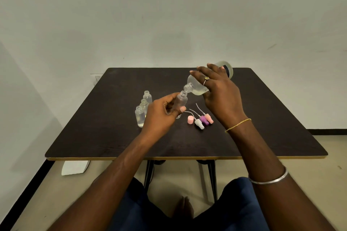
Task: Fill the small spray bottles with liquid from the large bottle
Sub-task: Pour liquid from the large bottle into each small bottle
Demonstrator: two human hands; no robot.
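Observation:
My right hand (219,90) grips the large clear bottle (197,85), tipped so its open neck points down and left. Pale liquid pools in the bottle's low side. My left hand (163,114) holds a small uncapped clear bottle (181,100) above the table, its mouth right under the large bottle's neck. Three more small clear bottles (143,108) stand uncapped in a row on the dark table (112,137), left of my left hand. The nearest of them has liquid in its lower part.
Spray tops with thin white tubes lie on the table below the large bottle: a white one (199,124), a purple one (204,119) and a pink one (208,118). A pink cap (190,119) stands beside them. A white block (75,168) sits on the floor under the table's left corner.

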